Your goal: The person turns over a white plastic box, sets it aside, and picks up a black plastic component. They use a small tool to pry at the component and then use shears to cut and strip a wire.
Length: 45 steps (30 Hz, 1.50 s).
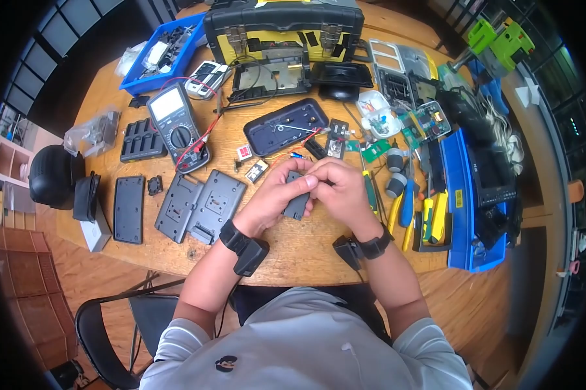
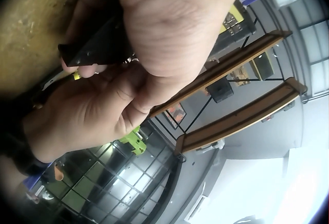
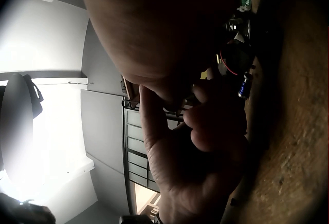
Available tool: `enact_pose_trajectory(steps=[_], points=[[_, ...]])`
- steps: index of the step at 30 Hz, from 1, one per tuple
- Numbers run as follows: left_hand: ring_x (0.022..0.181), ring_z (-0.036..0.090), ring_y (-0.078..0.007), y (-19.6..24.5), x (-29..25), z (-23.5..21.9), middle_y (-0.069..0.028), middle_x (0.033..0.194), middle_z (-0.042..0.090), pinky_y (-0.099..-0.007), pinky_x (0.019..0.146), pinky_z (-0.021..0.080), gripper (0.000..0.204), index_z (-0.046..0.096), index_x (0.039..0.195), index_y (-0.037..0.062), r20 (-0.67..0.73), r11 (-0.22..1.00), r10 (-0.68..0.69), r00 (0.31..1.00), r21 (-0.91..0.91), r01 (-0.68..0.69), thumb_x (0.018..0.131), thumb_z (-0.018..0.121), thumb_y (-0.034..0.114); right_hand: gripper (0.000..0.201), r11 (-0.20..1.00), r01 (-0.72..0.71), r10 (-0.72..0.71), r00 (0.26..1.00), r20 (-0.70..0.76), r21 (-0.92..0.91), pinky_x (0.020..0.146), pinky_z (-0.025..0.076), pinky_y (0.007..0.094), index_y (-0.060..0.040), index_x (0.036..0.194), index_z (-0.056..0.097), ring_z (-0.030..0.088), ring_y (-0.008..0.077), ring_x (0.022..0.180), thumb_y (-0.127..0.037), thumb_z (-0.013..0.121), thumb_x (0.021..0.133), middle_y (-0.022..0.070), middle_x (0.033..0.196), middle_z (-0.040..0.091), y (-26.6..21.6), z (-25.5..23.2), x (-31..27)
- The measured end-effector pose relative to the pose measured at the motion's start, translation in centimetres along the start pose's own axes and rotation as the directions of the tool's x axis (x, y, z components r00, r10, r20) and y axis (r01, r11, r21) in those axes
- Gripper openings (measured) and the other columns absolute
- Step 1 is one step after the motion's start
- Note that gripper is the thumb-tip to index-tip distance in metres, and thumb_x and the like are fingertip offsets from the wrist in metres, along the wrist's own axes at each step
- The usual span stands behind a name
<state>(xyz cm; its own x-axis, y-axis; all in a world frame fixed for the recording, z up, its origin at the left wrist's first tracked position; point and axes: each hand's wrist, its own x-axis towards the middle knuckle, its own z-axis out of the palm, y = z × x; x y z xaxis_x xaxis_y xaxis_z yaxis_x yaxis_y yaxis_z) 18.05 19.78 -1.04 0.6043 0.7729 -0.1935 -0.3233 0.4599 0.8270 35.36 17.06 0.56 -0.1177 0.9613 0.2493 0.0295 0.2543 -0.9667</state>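
My left hand [image 1: 273,199] grips a small, flat dark grey plastic part [image 1: 297,205], thumb across its face and fingers behind it. My right hand [image 1: 342,192] is curled at the part's upper end, thumb and fingers bent in against the left thumb. In the left wrist view the part [image 2: 95,47] shows as a thin dark slab with the right hand [image 2: 85,108] close beside it. The part's upper end is covered by the fingers. From the right wrist view, both hands meet in shadow, and a small blue cylinder [image 3: 245,86] lies past them.
Left of the hands lie grey bracket plates [image 1: 216,203], a dark cover [image 1: 129,209] and a multimeter [image 1: 179,130]. Ahead is a dark plastic tray [image 1: 286,126] holding a small tool. Screwdrivers [image 1: 407,201] and a blue bin [image 1: 460,214] stand right. A toolbox [image 1: 283,19] is behind.
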Motion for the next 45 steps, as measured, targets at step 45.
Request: enact_pose_trajectory(steps=[45], points=[[0.067, 0.066, -0.0135, 0.9, -0.2, -0.6, -0.0083, 0.095, 0.066, -0.0245, 0.056, 0.055, 0.055, 0.050, 0.132, 0.0004, 0.041, 1.000, -0.007, 0.999, -0.012, 0.008, 0.092, 0.077, 0.026, 0.014, 0.945, 0.231, -0.233, 0.972, 0.017, -0.233, 0.071, 0.055, 0.0335, -0.0003, 0.088, 0.066, 0.069, 0.0254, 0.077, 0.001, 0.077, 0.080, 0.0119, 0.089, 0.068, 1.1, 0.0, 0.4]])
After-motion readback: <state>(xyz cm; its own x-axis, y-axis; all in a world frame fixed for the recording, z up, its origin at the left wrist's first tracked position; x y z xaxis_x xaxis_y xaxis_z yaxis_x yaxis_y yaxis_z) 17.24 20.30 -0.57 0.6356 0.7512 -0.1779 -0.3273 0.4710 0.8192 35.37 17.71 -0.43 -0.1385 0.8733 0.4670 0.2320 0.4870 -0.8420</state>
